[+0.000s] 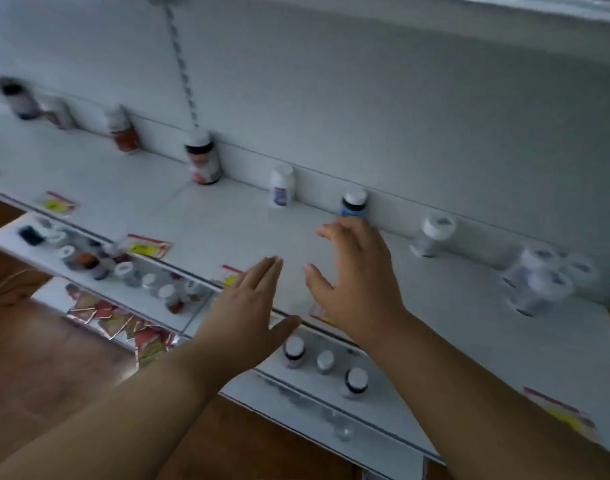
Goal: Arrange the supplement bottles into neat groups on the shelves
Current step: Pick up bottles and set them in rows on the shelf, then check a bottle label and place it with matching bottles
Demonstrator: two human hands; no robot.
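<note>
Two hands (296, 292) (empty), dark bottle (354, 203) just beyond right fingertips (326, 233)

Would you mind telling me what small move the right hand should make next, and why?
Probably reach a little further and grip the dark bottle with the blue label: the right hand hovers open just before it, and it stands alone against the back wall.

Shelf (199, 216) front bare; bottles (283, 185) behind

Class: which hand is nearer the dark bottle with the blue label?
Right. The right hand reaches just below the dark bottle, fingers almost touching; the left hand hangs farther back, lower left.
</note>
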